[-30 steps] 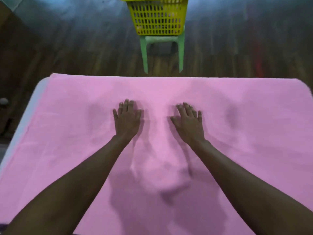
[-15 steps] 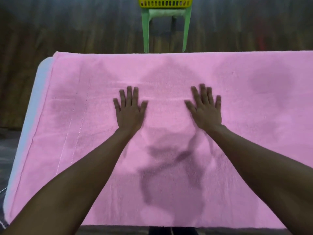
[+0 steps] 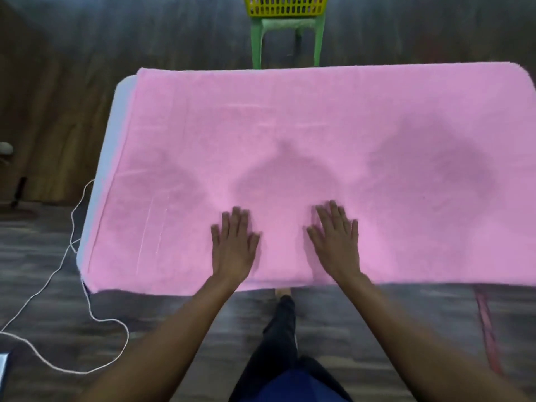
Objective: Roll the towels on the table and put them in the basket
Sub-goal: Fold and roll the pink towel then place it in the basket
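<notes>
Pink towel (image 3: 319,134) spread flat and unrolled over the table (image 3: 114,140), covering nearly the whole top; only a pale strip of the table's surface shows along the towel's left border. The person stands at the near long edge. The left hand (image 3: 233,248) and the right hand (image 3: 336,242) lie palm-down on the towel, side by side and a little apart, close to its near edge. On both hands the fingers are straight and slightly spread, pressed flat against the cloth; neither hand has hold of anything. Beyond the far edge of the table, a yellow slotted basket (image 3: 285,5) sits on a green plastic stool (image 3: 287,24), well apart from the towel; what the basket contains cannot be seen. A white cord (image 3: 72,227) trails over the dark wooden floor (image 3: 43,82) to the left of the table. Below the near edge, the person's leg in dark trousers (image 3: 278,338) is visible between the forearms.
</notes>
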